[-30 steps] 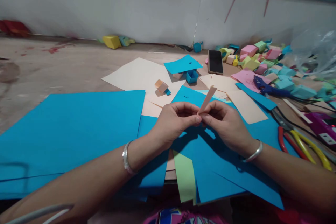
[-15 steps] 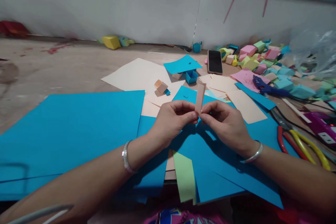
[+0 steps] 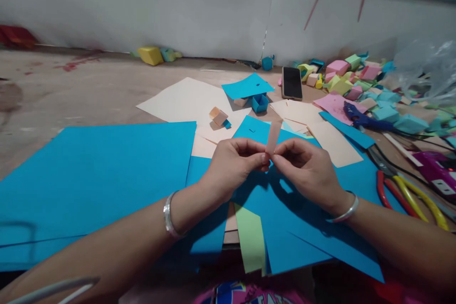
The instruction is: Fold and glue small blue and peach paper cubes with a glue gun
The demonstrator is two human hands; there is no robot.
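Between my two hands a narrow peach paper strip (image 3: 273, 137) stands upright, pinched at its lower end. My left hand (image 3: 237, 164) grips it from the left with thumb and fingertips. From the other side, my right hand (image 3: 306, 164) pinches the same end, its fingertips nearly touching the left ones. Just what the fingertips cover is hidden. Blue paper sheets (image 3: 295, 242) lie beneath both hands. Behind them are a small peach paper box (image 3: 218, 116) and an open blue paper box (image 3: 260, 103).
At the right lie pliers (image 3: 409, 185) with red and yellow handles and a blue glue gun (image 3: 366, 118). A phone (image 3: 291, 82) lies farther back, beside a heap of coloured paper boxes (image 3: 386, 114). A large blue sheet (image 3: 107, 171) covers the left front.
The peach strip has tilted slightly and its top sits a little lower and to the right. Both hands keep their pinch and have hardly moved.
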